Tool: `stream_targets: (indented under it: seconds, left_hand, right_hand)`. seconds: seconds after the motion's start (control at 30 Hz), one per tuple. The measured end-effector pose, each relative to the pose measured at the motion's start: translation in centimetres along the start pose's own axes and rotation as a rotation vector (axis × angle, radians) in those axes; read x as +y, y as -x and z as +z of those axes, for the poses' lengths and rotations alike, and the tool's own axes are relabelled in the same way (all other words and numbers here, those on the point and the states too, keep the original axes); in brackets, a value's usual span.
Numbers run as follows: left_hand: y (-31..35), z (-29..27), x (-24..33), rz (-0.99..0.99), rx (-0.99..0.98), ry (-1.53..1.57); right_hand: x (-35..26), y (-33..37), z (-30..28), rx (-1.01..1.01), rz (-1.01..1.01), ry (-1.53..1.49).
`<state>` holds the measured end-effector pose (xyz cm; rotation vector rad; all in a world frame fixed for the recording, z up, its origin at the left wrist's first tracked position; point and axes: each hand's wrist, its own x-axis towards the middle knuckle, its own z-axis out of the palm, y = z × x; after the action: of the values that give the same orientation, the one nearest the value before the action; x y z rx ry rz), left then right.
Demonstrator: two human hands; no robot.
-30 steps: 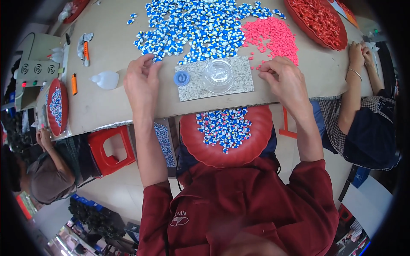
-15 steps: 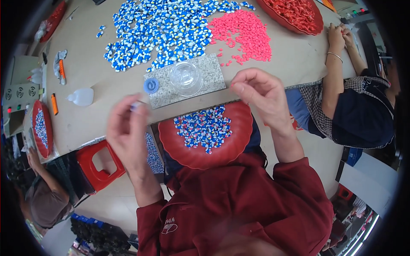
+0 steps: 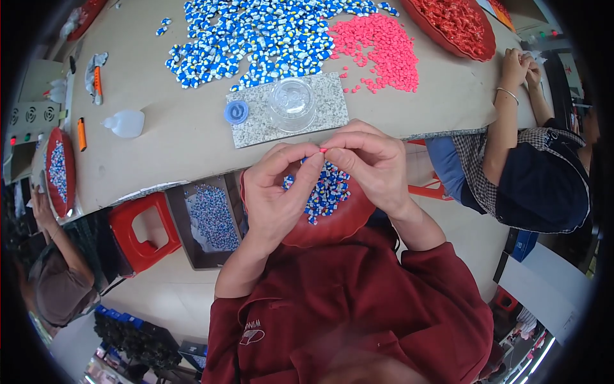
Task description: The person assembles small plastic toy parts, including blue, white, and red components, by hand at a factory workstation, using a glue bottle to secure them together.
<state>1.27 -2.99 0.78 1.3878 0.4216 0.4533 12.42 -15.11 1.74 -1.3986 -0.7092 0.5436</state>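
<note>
Over the red scalloped tray [image 3: 326, 234] at my lap, the fingertips of both hands meet. My left hand [image 3: 278, 189] is closed in a thumb-and-finger pinch; the small blue-and-white piece it held a moment ago is now hidden by the fingers. My right hand [image 3: 374, 165] pinches a tiny pink piece [image 3: 323, 150], which shows between the two hands' fingertips. Small blue, white and pink pieces [image 3: 329, 192] lie in the tray, partly covered by my hands. Just beyond stands a speckled stone slab [image 3: 252, 135] with a clear round dish [image 3: 292, 105] and a small blue round cup [image 3: 236, 112].
Blue-and-white pieces [image 3: 256, 45] and pink pieces [image 3: 390, 57] are heaped across the table. A red tray of red pieces [image 3: 451, 29] sits far right. A white squeeze bottle [image 3: 126, 123] and orange cutter [image 3: 82, 134] lie left. Below is a grey bin [image 3: 182, 237]. Co-workers sit either side.
My hands were apart at either side of the tray; they have come together above it, fingertips touching. The view has shifted slightly, showing more of the grey bin.
</note>
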Motion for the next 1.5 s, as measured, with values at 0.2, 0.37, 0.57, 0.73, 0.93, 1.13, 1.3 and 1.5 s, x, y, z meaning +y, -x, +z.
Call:
stream_targets:
  seconds: [0.2, 0.37, 0.57, 0.73, 0.93, 1.13, 1.3, 1.5]
  left_hand:
    - [0.0, -0.1, 0.6, 0.126, 0.015, -0.325]
    - [0.1, -0.8, 0.4, -0.086, -0.057, 0.200]
    - [0.0, -1.6, 0.6, -0.215, -0.094, 0.323]
    - [-0.2, -1.9, -0.3, -0.244, -0.079, 0.583]
    - [-0.1, -1.7, -0.6, -0.267, -0.121, 0.711]
    - [0.2, -1.3, -1.0, -0.277, -0.121, 0.756]
    - [0.5, -1.2, -1.4, -0.291, -0.089, 0.744]
    - [0.8, -1.1, -2.2, -0.281, -0.060, 0.695]
  right_hand:
    - [-1.4, -1.1, -0.6, -0.045, -0.463, 0.609]
    - [-2.6, -3.3, -0.6, -0.012, -0.585, 0.709]
    - [-2.0, -5.9, -0.4, 0.018, -0.768, 0.856]
    - [-2.7, -5.3, -0.4, -0.013, -0.686, 0.816]
    - [-2.8, -2.8, 0.0, -0.101, -0.462, 0.559]
    - [-1.9, -2.1, 0.1, -0.113, -0.469, 0.545]
    - [-1.4, -1.5, 0.3, -0.112, -0.570, 0.644]
    - [-0.5, -0.3, 0.2, -0.130, -0.651, 0.791]
